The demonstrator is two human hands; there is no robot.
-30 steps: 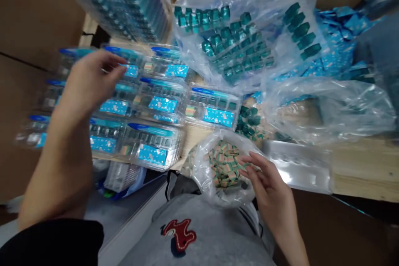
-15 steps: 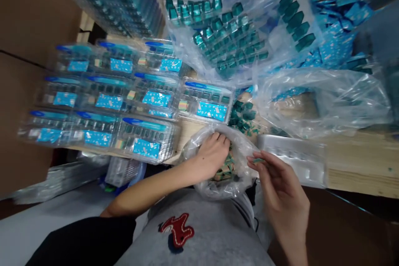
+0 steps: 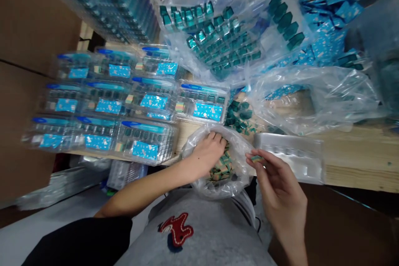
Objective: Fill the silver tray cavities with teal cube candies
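Observation:
My left hand (image 3: 207,153) reaches into the mouth of a clear plastic bag (image 3: 195,176), its fingers down among small striped green-and-tan blocks (image 3: 222,170). Whether those fingers grip a block I cannot tell. My right hand (image 3: 276,185) is beside the bag's right rim, outside it. Its thumb and fingertips pinch one small striped block (image 3: 257,158). The bag sags open against my grey top, and my left wrist hides part of its rim.
Filled clear plastic packs with blue cards (image 3: 152,102) lie in rows on a wooden board (image 3: 352,160) at left. Behind are a bag of teal pieces (image 3: 218,25), loose teal pieces (image 3: 238,116), blue cards (image 3: 324,41) and a moulded clear tray (image 3: 289,158) at right.
My left hand has moved from above the packs down into the bag. My right hand has taken a striped block from the bag and holds it at the rim.

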